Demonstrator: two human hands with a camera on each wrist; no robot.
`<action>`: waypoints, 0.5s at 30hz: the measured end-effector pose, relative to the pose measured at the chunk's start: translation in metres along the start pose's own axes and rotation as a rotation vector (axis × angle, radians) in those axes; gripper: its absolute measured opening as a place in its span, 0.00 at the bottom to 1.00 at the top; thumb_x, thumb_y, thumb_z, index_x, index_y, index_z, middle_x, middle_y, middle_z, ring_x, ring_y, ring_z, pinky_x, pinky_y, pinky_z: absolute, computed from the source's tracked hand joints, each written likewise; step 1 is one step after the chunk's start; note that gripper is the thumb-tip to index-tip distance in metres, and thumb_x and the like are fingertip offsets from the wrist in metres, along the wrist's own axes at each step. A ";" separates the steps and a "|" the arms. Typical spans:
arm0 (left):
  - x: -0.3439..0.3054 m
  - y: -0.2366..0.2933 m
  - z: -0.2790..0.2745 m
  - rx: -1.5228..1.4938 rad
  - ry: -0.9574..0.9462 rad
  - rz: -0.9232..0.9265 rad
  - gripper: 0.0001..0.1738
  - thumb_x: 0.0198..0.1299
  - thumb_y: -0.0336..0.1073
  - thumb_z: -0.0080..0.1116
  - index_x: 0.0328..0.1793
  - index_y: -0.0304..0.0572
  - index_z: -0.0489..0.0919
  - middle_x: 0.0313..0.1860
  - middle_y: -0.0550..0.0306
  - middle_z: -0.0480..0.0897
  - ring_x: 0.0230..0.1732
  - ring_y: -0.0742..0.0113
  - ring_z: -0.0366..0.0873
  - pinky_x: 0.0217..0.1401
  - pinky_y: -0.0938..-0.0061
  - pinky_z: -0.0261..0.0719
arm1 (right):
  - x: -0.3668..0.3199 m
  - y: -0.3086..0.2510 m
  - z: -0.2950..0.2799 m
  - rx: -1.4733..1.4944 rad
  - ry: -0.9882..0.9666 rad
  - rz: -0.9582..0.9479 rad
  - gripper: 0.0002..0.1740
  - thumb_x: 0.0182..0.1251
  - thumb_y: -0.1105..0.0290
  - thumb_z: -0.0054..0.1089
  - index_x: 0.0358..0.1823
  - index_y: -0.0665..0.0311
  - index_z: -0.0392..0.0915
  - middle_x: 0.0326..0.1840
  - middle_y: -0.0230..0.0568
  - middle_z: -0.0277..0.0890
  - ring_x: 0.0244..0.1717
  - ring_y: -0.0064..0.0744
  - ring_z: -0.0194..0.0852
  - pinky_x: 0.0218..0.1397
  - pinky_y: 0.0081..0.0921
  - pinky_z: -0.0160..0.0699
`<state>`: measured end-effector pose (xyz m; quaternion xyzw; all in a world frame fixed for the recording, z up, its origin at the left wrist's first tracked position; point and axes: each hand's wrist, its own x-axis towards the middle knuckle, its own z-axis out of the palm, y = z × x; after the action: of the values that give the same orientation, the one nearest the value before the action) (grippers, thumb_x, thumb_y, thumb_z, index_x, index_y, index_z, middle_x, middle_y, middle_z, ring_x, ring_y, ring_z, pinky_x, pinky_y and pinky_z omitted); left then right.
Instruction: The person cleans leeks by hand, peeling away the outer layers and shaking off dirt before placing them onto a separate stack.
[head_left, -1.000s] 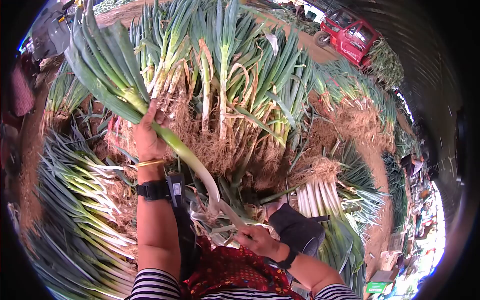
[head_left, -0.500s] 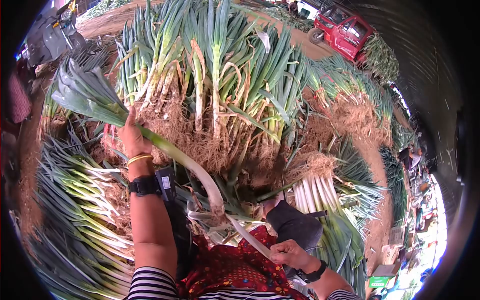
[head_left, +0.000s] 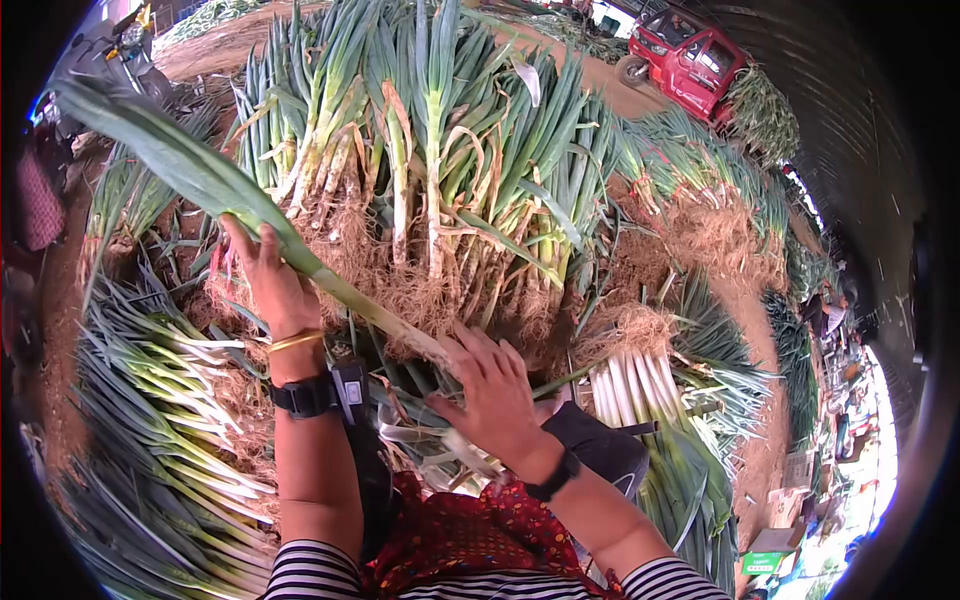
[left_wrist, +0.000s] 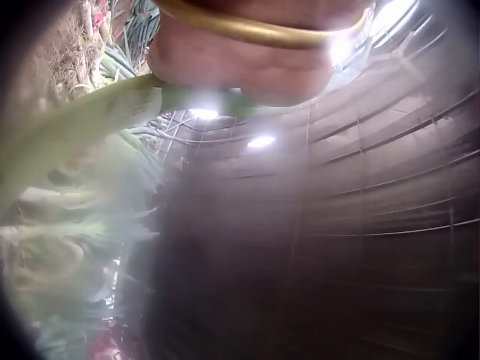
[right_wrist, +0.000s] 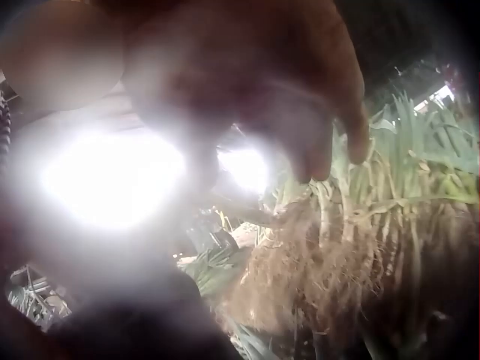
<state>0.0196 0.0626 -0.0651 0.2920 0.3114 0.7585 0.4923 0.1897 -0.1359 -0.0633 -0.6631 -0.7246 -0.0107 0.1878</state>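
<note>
A dense wall of standing leeks point(head_left: 435, 110) filled the centre: flat, blue-green blades above pale, earth-stained stems, with dry brown roots point(head_left: 420, 300) in a wiry tangle at the base. Lower left, lying leeks point(head_left: 185, 405) spread in a broad fan, their white stems smooth and glossy. At the right was a smaller bundle point(head_left: 635, 390) of straight white stems, root ends up.

One held leek point(head_left: 250, 200) slanted through the air in front of the wall, leaves to the upper left, pale end down near the lap. It was long and slim, leathery and folded at the leaves, firmer and rounder along the stem. Handling it well seemed to call for support near the leaf base, a level stem, and light pressure, since the fleshy layers looked easy to bruise or crease.

The left hand point(head_left: 278, 285) gripped it low on the leaves, though how tightly could not be told. The right hand point(head_left: 495, 395) was spread at the pale end, fingers uncurled and gripping nothing; whether they touched the stem was unclear. Steadying that end lightly would probably have kept it from swinging. Smallest, a smooth gold bangle point(head_left: 295, 341) circled the left wrist.
</note>
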 end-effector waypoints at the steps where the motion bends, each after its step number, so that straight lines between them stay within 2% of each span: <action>1: 0.000 -0.004 -0.001 -0.053 -0.029 0.028 0.38 0.65 0.32 0.48 0.76 0.60 0.42 0.60 0.54 0.69 0.42 0.68 0.72 0.44 0.73 0.76 | 0.010 -0.001 0.007 -0.077 0.032 -0.010 0.38 0.56 0.52 0.60 0.66 0.57 0.57 0.63 0.48 0.62 0.58 0.47 0.66 0.62 0.39 0.60; 2: 0.002 -0.008 -0.002 -0.091 -0.028 0.040 0.43 0.60 0.25 0.52 0.76 0.55 0.42 0.62 0.52 0.68 0.43 0.68 0.74 0.44 0.74 0.77 | 0.016 0.002 0.014 -0.077 0.032 -0.015 0.38 0.56 0.52 0.60 0.66 0.57 0.57 0.63 0.48 0.62 0.58 0.47 0.66 0.62 0.39 0.60; 4: -0.003 -0.005 0.004 -0.062 -0.008 0.088 0.45 0.59 0.24 0.54 0.76 0.52 0.40 0.61 0.51 0.69 0.44 0.69 0.74 0.42 0.74 0.77 | 0.024 0.009 0.031 -0.081 -0.184 0.131 0.34 0.56 0.53 0.60 0.63 0.57 0.61 0.56 0.45 0.69 0.51 0.46 0.72 0.52 0.39 0.68; 5: -0.006 -0.003 0.009 -0.033 0.008 0.136 0.47 0.58 0.23 0.55 0.76 0.48 0.39 0.60 0.50 0.69 0.45 0.69 0.74 0.41 0.75 0.78 | 0.026 0.012 0.036 -0.080 -0.188 0.123 0.34 0.56 0.53 0.60 0.63 0.57 0.61 0.56 0.45 0.69 0.51 0.46 0.72 0.52 0.39 0.68; 6: -0.007 -0.002 0.012 -0.070 0.070 0.102 0.40 0.56 0.21 0.56 0.73 0.40 0.50 0.54 0.51 0.74 0.45 0.69 0.76 0.38 0.75 0.78 | 0.026 0.015 0.040 -0.071 -0.281 0.155 0.31 0.57 0.54 0.58 0.61 0.56 0.63 0.51 0.43 0.71 0.47 0.43 0.73 0.46 0.40 0.69; 7: -0.002 -0.005 0.006 -0.068 0.078 0.102 0.40 0.56 0.21 0.56 0.73 0.40 0.50 0.54 0.51 0.74 0.45 0.69 0.76 0.38 0.75 0.78 | 0.024 0.019 0.045 -0.062 -0.376 0.189 0.28 0.58 0.54 0.56 0.58 0.56 0.66 0.45 0.40 0.73 0.44 0.40 0.74 0.39 0.41 0.69; 8: 0.006 -0.012 -0.003 -0.116 0.004 -0.006 0.36 0.54 0.21 0.58 0.68 0.38 0.57 0.51 0.52 0.76 0.44 0.67 0.77 0.39 0.74 0.79 | 0.016 0.025 0.056 -0.152 -0.244 0.091 0.21 0.60 0.56 0.54 0.53 0.55 0.69 0.34 0.35 0.73 0.41 0.38 0.74 0.35 0.39 0.71; 9: 0.009 -0.012 -0.005 -0.166 -0.071 -0.112 0.31 0.52 0.20 0.60 0.64 0.35 0.64 0.48 0.53 0.78 0.42 0.65 0.78 0.40 0.73 0.79 | 0.015 0.026 0.054 -0.153 -0.248 0.088 0.21 0.60 0.56 0.54 0.53 0.55 0.69 0.34 0.35 0.73 0.41 0.38 0.74 0.35 0.39 0.71; 10: 0.011 -0.012 -0.007 -0.141 -0.019 -0.218 0.19 0.52 0.22 0.61 0.52 0.34 0.72 0.43 0.55 0.80 0.40 0.66 0.79 0.38 0.73 0.79 | 0.013 0.028 0.050 -0.115 -0.168 0.024 0.19 0.61 0.58 0.53 0.53 0.55 0.70 0.32 0.35 0.72 0.38 0.37 0.74 0.34 0.37 0.71; 11: 0.013 -0.012 -0.008 -0.142 -0.017 -0.218 0.19 0.52 0.22 0.61 0.52 0.34 0.72 0.43 0.55 0.80 0.40 0.66 0.79 0.38 0.73 0.79 | 0.012 0.030 0.046 -0.078 -0.086 -0.039 0.18 0.63 0.59 0.51 0.52 0.55 0.70 0.30 0.34 0.72 0.36 0.37 0.75 0.32 0.35 0.72; 12: 0.014 -0.013 -0.010 -0.132 -0.017 -0.247 0.19 0.52 0.23 0.62 0.52 0.34 0.73 0.42 0.56 0.80 0.38 0.66 0.79 0.37 0.74 0.79 | 0.011 0.031 0.040 -0.079 -0.087 -0.041 0.18 0.63 0.59 0.51 0.52 0.55 0.70 0.30 0.34 0.72 0.36 0.37 0.75 0.32 0.35 0.72; 15: 0.011 -0.015 -0.010 -0.122 -0.005 -0.304 0.19 0.53 0.25 0.62 0.51 0.35 0.73 0.40 0.56 0.80 0.35 0.67 0.79 0.34 0.76 0.78 | 0.009 0.037 0.028 0.067 -0.180 -0.104 0.14 0.62 0.62 0.54 0.48 0.57 0.75 0.29 0.38 0.74 0.32 0.40 0.76 0.30 0.34 0.73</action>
<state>0.0165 0.0761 -0.0813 0.2130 0.3039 0.6922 0.6190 0.2177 -0.1160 -0.0950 -0.6163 -0.7718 0.0636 0.1433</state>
